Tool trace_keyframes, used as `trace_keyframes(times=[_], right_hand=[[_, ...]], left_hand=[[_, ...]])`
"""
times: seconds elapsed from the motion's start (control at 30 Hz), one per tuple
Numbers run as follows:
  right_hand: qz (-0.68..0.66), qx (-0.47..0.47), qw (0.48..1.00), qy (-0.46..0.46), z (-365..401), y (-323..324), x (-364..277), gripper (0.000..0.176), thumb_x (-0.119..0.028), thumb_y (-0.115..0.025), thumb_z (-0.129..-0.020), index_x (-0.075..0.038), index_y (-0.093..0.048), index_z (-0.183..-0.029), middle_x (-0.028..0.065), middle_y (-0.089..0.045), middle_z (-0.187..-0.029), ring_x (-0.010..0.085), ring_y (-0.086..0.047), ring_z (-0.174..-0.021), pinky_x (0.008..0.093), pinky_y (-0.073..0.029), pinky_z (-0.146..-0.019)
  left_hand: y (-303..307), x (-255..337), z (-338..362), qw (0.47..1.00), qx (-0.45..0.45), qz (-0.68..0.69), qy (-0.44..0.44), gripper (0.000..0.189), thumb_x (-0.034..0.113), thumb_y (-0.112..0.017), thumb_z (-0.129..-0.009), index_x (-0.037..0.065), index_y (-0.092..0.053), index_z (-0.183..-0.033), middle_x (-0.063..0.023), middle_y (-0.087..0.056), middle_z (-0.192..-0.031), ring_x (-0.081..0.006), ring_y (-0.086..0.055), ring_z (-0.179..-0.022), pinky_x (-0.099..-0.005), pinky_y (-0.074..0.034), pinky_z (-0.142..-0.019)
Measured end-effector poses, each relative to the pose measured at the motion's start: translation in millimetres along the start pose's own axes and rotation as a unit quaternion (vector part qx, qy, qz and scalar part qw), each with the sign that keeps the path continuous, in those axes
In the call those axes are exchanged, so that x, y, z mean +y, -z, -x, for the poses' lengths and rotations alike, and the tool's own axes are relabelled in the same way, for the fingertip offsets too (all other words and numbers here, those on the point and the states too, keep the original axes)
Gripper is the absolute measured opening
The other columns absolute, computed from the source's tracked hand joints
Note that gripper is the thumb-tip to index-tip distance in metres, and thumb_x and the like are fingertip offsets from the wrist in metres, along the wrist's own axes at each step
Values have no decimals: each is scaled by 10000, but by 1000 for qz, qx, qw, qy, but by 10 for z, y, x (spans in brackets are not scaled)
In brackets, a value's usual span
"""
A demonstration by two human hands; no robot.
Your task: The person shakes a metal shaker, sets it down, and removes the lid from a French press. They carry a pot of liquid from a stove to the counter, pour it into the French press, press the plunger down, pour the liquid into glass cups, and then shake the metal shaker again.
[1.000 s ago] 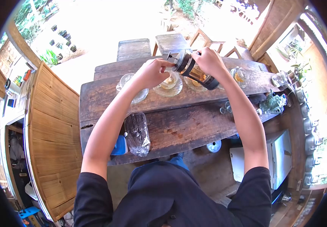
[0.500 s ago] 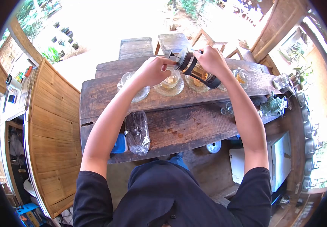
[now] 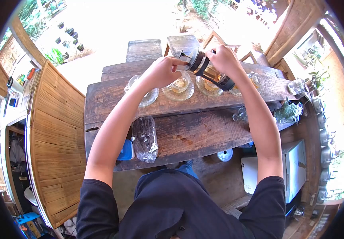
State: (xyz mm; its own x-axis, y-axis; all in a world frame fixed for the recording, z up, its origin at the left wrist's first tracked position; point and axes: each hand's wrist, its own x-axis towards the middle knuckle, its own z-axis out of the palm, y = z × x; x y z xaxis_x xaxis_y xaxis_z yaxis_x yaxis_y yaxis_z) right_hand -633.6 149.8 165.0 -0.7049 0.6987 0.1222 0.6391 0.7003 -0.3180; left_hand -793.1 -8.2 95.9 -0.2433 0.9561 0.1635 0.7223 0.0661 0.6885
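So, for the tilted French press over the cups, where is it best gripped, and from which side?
Probably by its black handle, from the person's right. The French press leans lid-first leftward over a cup, leaving the handle side facing right, where the right hand wraps it; the left hand touches the lid.

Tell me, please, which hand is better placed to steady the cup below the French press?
Left, probably. The left hand lies just above the cup, only its fingertips on the lid of the French press. The right hand grips the tilted press and carries it, so it is not free.
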Motion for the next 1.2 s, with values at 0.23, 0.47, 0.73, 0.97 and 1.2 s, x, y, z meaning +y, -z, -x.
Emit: trace_keyframes(times=[0.23,0.47,0.73,0.97,1.2], right_hand=[[5,-36,999,-10,-23,74,-67,399,-341,-561,-935,26,-712,-983,237,-713,-996,364,-690,-940,465,-520,-895],[20,-45,999,-8,-42,55,-149,378,-332,-566,-920,16,-713,-932,239,-711,-1002,373,-685,-951,467,-516,-896],[21,-38,999,4,-58,-10,-172,375,-330,-558,-917,6,-723,-902,240,-712,-988,377,-688,-947,467,-523,-884],[22,-42,999,3,-82,-50,-136,376,-329,-553,-923,5,-724,-915,232,-714,-989,367,-690,-931,466,-522,-888],[14,-45,999,-18,-63,-33,-128,372,-325,-561,-934,10,-724,-927,222,-716,-972,347,-695,-911,467,-527,-876]], left_hand=[[68,50,18,1000,-12,-1,13,499,87,-604,-829,182,-668,-1315,-21,-501,-720,-125,-487,-608,-319,-432,-589],[63,-41,33,1000,5,4,7,503,87,-596,-825,171,-666,-1316,-17,-490,-712,-120,-487,-601,-318,-434,-588],[76,-54,78,1000,3,3,24,495,98,-608,-818,171,-675,-1303,-27,-503,-734,-136,-508,-642,-326,-448,-624],[51,-95,53,1000,6,-10,20,487,95,-616,-820,158,-676,-1299,-37,-517,-740,-151,-520,-648,-330,-461,-636],[52,-68,27,1000,-3,-7,25,492,82,-613,-824,167,-674,-1305,-37,-532,-761,-141,-516,-614,-328,-466,-615]])
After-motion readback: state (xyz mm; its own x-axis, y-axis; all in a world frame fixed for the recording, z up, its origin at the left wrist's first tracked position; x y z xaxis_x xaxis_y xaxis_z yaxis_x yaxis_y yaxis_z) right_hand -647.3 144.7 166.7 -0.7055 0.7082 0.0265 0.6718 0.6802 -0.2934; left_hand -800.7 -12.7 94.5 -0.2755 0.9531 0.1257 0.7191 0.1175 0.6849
